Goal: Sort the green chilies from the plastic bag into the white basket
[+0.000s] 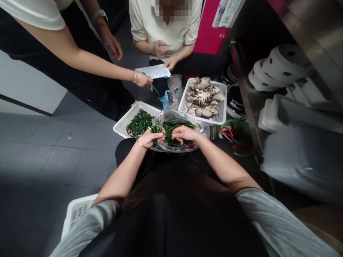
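My left hand (pixel 154 137) is closed around a small bunch of green chillies (pixel 156 129), their stem ends pointing up. Just to the right, my right hand (pixel 183 134) has its fingers pinched together above an open clear plastic bag (pixel 205 130); whether anything is between the fingertips is too small to tell. More green chillies (pixel 171 128) fill the bag on my lap. Beyond my left hand, a white basket (pixel 120 125) holds a loose pile of green chillies (pixel 139 123).
A white basket (pixel 224 103) of oyster mushrooms (pixel 203 96) stands behind the bag. Red-handled scissors (pixel 227 132) rest in a green basket (pixel 245 154) at right. Two people face me, their hands at a paper sheet (pixel 154 71). White containers (pixel 284 66) sit on a metal shelf.
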`<state>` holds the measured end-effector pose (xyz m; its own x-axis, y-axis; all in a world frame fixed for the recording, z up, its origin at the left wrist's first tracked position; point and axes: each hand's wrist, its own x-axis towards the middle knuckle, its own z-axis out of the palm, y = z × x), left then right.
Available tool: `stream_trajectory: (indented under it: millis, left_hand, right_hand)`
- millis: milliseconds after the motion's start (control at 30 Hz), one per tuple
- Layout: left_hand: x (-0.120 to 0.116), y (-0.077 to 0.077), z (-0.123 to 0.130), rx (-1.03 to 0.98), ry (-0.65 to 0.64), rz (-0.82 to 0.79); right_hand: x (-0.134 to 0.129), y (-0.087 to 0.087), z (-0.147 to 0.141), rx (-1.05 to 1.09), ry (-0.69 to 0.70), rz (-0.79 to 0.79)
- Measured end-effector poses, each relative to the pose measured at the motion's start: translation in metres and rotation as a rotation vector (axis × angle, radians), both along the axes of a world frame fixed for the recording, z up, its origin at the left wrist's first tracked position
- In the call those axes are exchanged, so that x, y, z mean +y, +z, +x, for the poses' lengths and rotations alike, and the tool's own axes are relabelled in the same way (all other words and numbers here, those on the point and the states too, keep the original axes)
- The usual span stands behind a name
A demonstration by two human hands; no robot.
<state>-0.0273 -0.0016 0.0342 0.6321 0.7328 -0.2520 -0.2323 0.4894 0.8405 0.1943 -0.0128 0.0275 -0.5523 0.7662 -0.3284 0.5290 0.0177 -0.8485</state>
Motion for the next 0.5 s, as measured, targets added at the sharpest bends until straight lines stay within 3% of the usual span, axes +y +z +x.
stream_trajectory:
  millis: [133, 233, 367, 500]
  left_hand:
    - [0.000, -0.004, -0.013, 0.121, 0.233, -0.125]
    - [-0.001, -0.004, -0.013, 0.199, 0.247, -0.171]
    - [-0.005, -0.005, -0.007, 0.238, 0.237, -0.222]
    - [-0.011, -0.015, 0.009, 0.286, 0.319, -0.301]
  right_hand:
    - [0.008, -0.022, -0.024, -0.649, -0.128, 0.175]
    - [0.008, -0.036, -0.044, -0.769, -0.122, 0.200]
    - [-0.001, -0.043, -0.029, -0.654, -0.225, 0.020]
    - [-0.019, -0.035, 0.000, -0.161, -0.465, -0.356]
